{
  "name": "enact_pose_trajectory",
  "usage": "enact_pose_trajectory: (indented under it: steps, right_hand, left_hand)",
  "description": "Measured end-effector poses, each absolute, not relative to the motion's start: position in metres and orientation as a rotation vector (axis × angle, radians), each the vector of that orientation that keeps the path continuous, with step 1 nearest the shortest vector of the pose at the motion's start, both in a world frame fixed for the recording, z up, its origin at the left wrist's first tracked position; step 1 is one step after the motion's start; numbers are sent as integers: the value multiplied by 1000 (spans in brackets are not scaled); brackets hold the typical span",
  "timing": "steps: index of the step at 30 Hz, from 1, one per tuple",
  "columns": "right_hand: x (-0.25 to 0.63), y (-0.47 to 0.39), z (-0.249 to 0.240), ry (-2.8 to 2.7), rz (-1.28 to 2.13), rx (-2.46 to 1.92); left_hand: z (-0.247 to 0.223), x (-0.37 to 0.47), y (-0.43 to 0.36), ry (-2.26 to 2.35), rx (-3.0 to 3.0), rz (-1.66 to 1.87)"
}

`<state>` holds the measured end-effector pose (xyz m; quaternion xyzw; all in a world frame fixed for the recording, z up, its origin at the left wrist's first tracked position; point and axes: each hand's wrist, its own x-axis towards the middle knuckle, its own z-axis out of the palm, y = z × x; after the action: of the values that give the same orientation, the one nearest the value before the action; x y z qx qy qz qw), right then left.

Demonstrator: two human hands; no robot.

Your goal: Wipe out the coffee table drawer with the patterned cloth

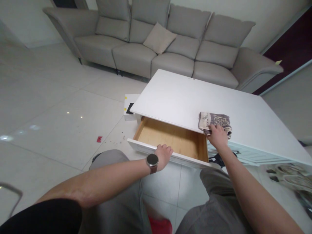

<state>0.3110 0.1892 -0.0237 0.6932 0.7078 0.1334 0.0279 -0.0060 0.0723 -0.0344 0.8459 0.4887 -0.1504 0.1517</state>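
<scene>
A white drawer (pixel 138 145) with a bare wooden inside is pulled out from the white coffee table (pixel 180 97). Over the top edge of its front panel curl the fingers of my left hand (pixel 163 156), which has a watch on the wrist. On the tabletop's near edge lies a folded brown and cream patterned towel (pixel 220 119). My right hand (pixel 218 136) grips the towel's near side, thumb and fingers closed on it; the thumb's underside is hidden.
Behind the table stands a long grey sofa (pixel 131 58) with a beige cushion (pixel 159 38). A white box (pixel 131 97) with a black item sits on the floor by the table's left end. A red scrap (pixel 99 139) and small debris lie on the tiles.
</scene>
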Motion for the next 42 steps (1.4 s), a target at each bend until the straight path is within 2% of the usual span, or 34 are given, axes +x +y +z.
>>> enact_pose_trajectory:
  steps: [10, 22, 33, 42]
  right_hand:
    - [320, 184, -36, 2263, 554, 2105]
    - [309, 179, -24, 2311, 631, 2035]
    - [316, 184, -28, 2321, 578, 2051]
    - [304, 181, -12, 2226, 488, 1985]
  left_hand:
    - [-42, 0, 64, 1391, 2453, -501]
    - [-49, 1, 49, 1335, 2479, -508]
    - [-44, -5, 44, 1224, 2521, -534]
    - [-50, -14, 28, 1130, 2531, -450]
